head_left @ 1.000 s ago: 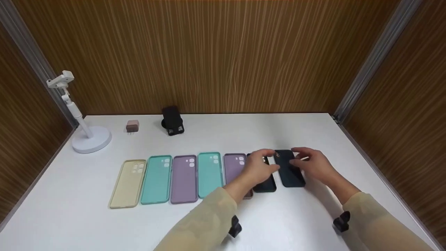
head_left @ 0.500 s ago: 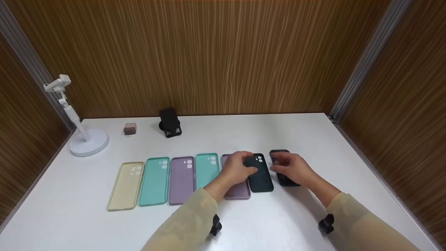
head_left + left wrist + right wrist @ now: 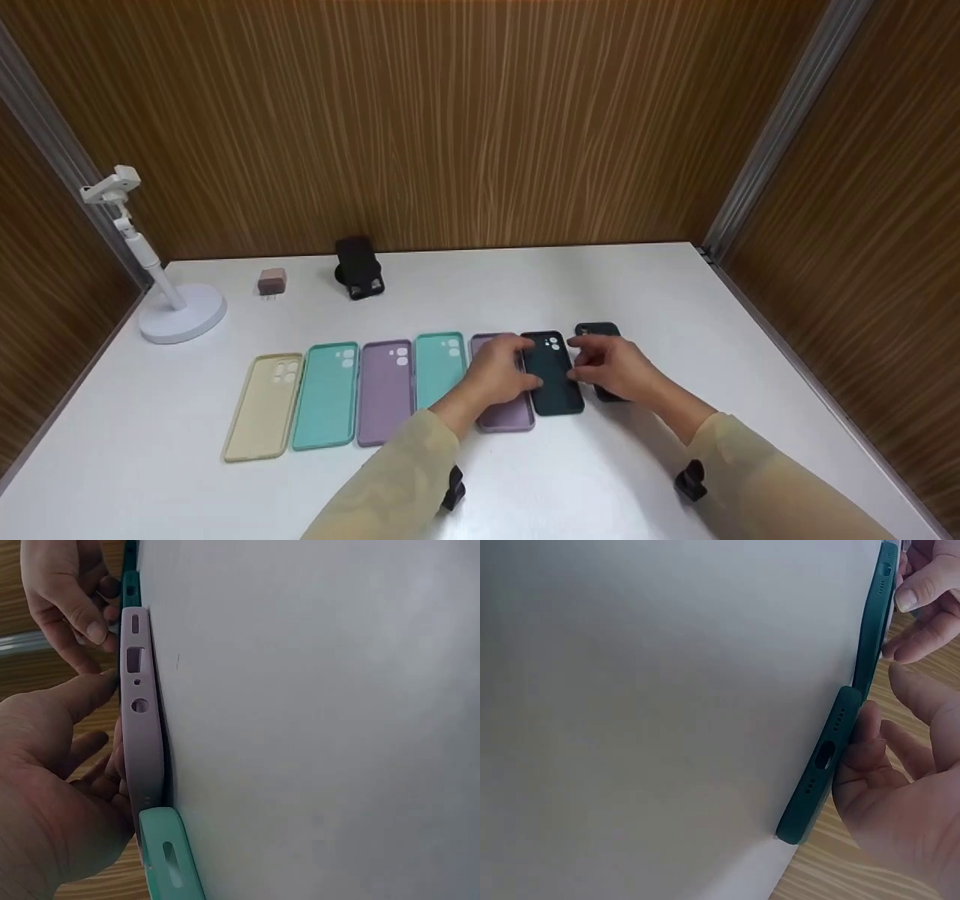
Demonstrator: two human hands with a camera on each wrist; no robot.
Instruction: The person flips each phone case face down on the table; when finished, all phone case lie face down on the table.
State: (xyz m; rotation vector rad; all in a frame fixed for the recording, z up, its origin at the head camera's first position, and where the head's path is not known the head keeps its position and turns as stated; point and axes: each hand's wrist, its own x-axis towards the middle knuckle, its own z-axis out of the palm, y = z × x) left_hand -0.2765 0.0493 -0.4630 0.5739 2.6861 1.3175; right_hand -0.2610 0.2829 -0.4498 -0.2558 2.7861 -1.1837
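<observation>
In the head view a dark green phone case [image 3: 551,382] lies flat on the table, its camera cutouts at the far end. My left hand [image 3: 495,371] reaches over the purple case [image 3: 510,416] beside it, thumb and forefinger spread at the dark green case's left edge. From the other side my right hand [image 3: 615,367] has its thumb and fingertips right at the right edge. Under the right hand lies a second dark green case [image 3: 600,328], partly hidden. In the right wrist view the end of this second case [image 3: 817,772] shows beside the palm.
Left of the hands the row continues with a turquoise case [image 3: 439,360], a purple case [image 3: 384,397], another turquoise case [image 3: 326,397] and a cream case [image 3: 262,412]. Behind stand a black phone-shaped item [image 3: 358,266], a pink charger plug [image 3: 272,281] and a white stand [image 3: 180,319].
Both hands have moved left from the rightmost dark green case to the one beside it, which now lies between them. The rightmost case now sits closer to its neighbour. The view has shifted slightly.
</observation>
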